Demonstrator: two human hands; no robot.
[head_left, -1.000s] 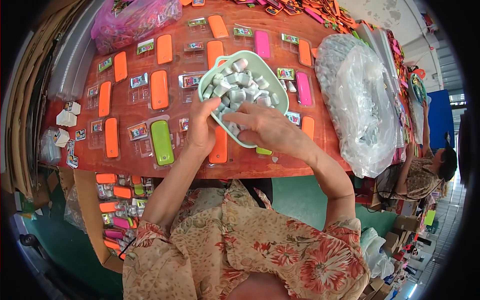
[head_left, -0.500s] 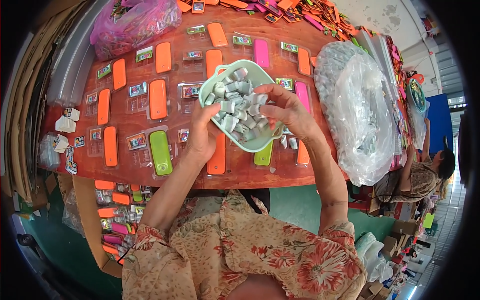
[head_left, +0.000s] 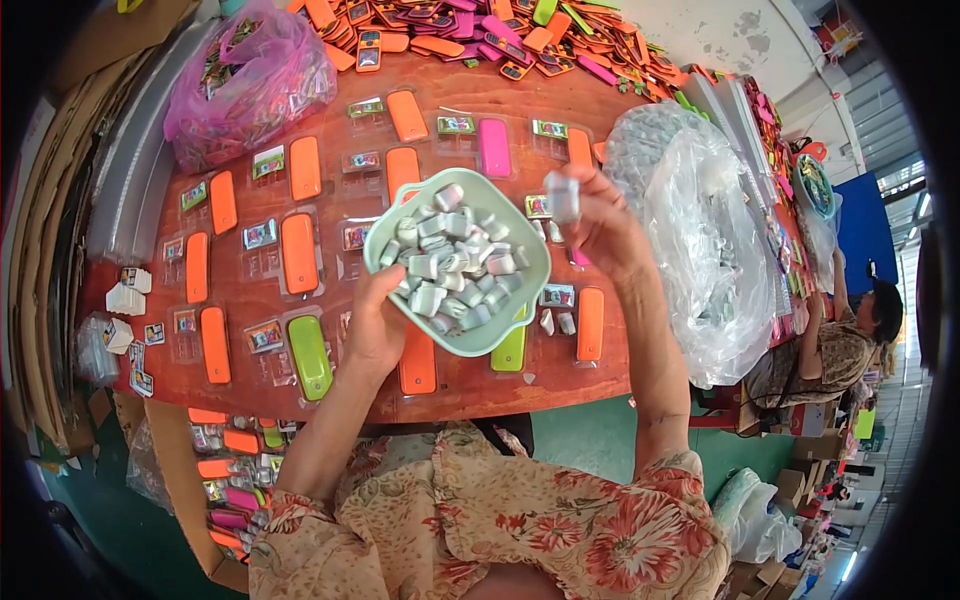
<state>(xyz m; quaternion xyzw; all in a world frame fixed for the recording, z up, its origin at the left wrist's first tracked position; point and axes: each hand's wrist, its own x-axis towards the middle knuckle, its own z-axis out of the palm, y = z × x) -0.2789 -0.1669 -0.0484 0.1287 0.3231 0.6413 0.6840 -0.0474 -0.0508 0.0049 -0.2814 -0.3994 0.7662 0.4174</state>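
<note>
Two bare hands, both mine, work above a red table (head_left: 380,78) laid with rows of clear plastic trays. My left forearm slants in from the lower left, and the left hand (head_left: 376,335) grips a pale green bowl (head_left: 372,250) at its lower left side, thumb hooked over the rim, fingers mostly hidden underneath. Small grey-and-white pieces (head_left: 460,258) lie heaped inside the bowl, which sits in front of my chest, tipped so that its contents face me. My right forearm stands almost straight up, elbow out to the side, and the right hand (head_left: 600,225) is off the bowl's right rim, its thumb and fingers pinching a single grey-white piece (head_left: 563,197), blurred. Just below that side, two loose pieces (head_left: 567,323) rest beside an orange case (head_left: 590,325); a green case (head_left: 509,352) shows partly from under the bowl. To the right lies a bulky clear plastic bag (head_left: 710,270); at the far edge, orange and magenta parts (head_left: 440,35) are piled up.
</note>
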